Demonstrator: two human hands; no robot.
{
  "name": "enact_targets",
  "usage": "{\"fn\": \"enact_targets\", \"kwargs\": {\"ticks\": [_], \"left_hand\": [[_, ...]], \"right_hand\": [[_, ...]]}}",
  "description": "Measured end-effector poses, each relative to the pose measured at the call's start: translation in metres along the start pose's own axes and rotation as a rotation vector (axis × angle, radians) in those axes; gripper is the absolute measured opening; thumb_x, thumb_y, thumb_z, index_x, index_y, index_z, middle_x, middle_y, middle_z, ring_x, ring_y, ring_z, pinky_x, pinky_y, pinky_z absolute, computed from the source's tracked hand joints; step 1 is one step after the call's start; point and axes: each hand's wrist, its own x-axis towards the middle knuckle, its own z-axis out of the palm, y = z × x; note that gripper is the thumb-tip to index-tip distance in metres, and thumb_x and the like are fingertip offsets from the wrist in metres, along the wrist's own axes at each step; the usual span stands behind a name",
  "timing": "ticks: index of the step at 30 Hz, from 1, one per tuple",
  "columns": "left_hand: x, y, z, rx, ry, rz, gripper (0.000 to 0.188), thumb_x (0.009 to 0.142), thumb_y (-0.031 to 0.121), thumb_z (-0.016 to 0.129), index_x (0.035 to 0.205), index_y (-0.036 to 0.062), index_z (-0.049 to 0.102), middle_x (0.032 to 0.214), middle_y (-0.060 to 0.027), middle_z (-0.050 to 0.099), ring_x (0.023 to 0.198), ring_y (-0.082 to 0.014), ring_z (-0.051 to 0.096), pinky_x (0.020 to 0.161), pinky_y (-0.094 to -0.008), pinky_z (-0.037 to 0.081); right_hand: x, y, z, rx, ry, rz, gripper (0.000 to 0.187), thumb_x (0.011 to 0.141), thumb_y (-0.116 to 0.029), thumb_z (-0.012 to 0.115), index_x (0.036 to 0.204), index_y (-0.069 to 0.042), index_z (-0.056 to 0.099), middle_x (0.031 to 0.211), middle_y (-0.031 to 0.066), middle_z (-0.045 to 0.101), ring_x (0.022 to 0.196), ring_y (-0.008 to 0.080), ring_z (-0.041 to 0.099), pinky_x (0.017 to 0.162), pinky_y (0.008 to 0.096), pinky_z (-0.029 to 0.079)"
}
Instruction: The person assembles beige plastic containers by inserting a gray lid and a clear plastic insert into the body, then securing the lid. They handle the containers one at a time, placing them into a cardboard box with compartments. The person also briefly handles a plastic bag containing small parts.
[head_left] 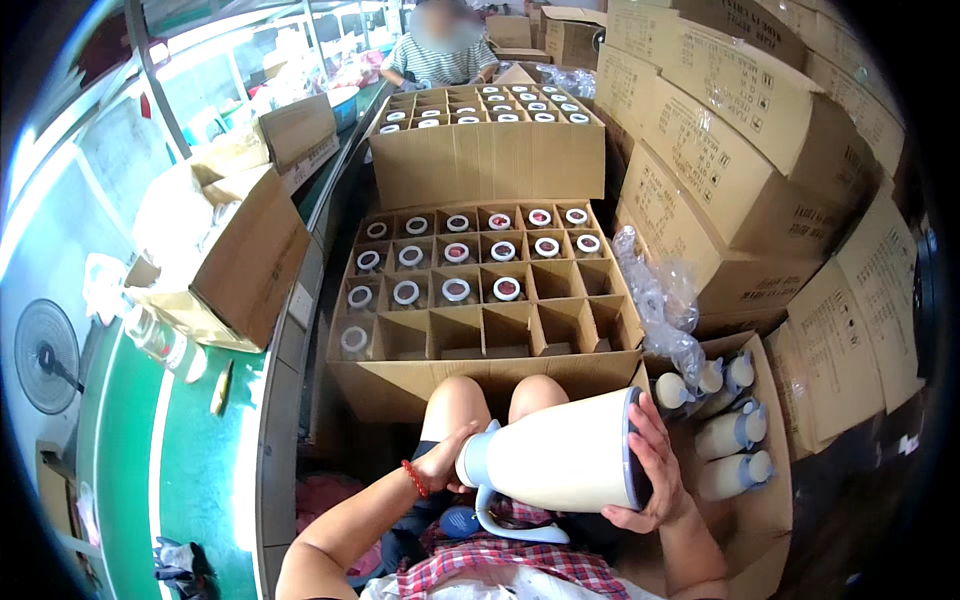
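Note:
Across my lap lies a cream vacuum jug (565, 450) on its side, with a light blue neck and handle and a dark base. My left hand (445, 462) is closed around its neck end, the fingertips partly hidden. My right hand (655, 475) grips the base end, fingers spread over the bottom edge. Below the handle, by my left forearm, a round blue piece (460, 520) rests on my lap. Before my knees stands a divided carton (480, 382); several cells hold upright items with white-ringed round tops (506, 289), while several front cells are bare.
An open carton (775, 400) at my right holds several cream jugs (730, 432). Stacked cartons (740, 190) rise behind it, beside plastic film (665, 310). Another divided carton (490, 160) stands farther off, near a person (440, 60). At left, a green worktop (200, 440) bears an open box (250, 260).

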Motion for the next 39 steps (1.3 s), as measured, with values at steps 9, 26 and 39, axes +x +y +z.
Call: {"fn": "enact_targets", "kwargs": {"ticks": [9,26,39], "left_hand": [[-0.067,0.013,0.007,0.395,0.158,0.298,0.082,0.096,0.070,0.022,0.107,-0.0013,0.061,0.076,-0.0151,0.070,0.051,-0.0196,0.062,0.048,-0.0285,0.051],[-0.081,0.064,0.023,0.935,0.372,0.448,0.082,0.089,0.062,0.054,0.134,-0.0054,0.044,0.082,-0.0230,0.069,0.082,-0.0395,0.068,0.075,-0.0452,0.054],[-0.108,0.047,0.042,0.364,0.313,0.457,0.069,0.083,0.048,0.064,0.129,0.0030,0.041,0.098,-0.0251,0.064,0.088,-0.0330,0.068,0.076,-0.0407,0.053]], "right_hand": [[-0.062,0.064,0.062,0.936,0.400,0.837,0.066,0.097,-0.036,0.052,0.150,-0.004,0.030,0.148,0.0099,0.040,0.137,0.0214,0.037,0.114,0.0360,0.027],[-0.085,0.101,0.077,1.114,0.621,0.923,0.055,0.100,-0.043,0.036,0.131,-0.001,0.051,0.129,0.0102,0.058,0.120,0.0241,0.054,0.102,0.0373,0.040],[-0.104,0.135,0.083,1.327,0.713,0.882,0.050,0.099,-0.043,0.040,0.127,-0.004,0.056,0.124,0.0102,0.062,0.112,0.0256,0.060,0.098,0.0388,0.046]]}}
